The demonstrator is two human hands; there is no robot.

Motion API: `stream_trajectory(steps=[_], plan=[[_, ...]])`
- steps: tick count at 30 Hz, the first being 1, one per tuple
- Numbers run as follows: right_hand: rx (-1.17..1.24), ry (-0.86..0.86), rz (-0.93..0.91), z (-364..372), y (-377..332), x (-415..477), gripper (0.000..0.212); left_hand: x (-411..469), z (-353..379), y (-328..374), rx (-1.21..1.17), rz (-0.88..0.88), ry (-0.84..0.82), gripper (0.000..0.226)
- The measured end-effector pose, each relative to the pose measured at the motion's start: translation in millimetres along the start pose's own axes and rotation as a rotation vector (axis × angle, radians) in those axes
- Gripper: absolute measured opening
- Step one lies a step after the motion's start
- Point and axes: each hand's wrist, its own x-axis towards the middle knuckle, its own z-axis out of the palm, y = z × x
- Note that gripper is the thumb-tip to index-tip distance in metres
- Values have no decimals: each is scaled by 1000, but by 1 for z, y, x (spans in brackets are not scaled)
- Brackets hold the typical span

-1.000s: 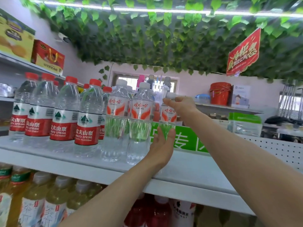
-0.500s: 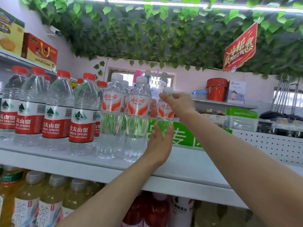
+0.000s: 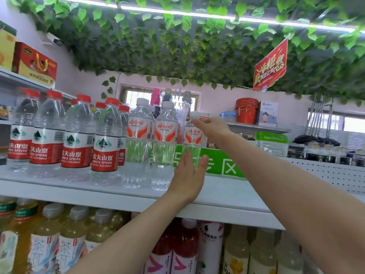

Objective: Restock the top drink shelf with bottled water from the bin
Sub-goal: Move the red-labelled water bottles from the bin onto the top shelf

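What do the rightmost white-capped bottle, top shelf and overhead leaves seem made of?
Rightmost white-capped bottle: clear glossy plastic; green sign shows through. Top shelf: likely painted metal, smooth white. Overhead leaves: probably artificial, plastic or fabric; uniformly green.

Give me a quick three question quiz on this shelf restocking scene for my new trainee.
1. True or false: the left hand has straight fingers at the lower part of the rightmost white-capped bottle.
2. What cap colour do the Nongfu Spring bottles on the top shelf have? A red, B blue, C green.
3. Fill in: the right hand reaches that bottle near its ____.
Key: 1 true; 2 A; 3 cap.
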Motion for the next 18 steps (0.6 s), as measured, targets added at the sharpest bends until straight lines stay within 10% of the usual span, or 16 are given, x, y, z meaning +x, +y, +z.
stream_trajectory(steps=[5,18], plan=[[-16,35,-37,-21,-18,-44,38,-39,-33,13,-53,103,38,82],[-164,41,-123,-34,-83,-195,62,-156,-161,18,193,82,254,77]])
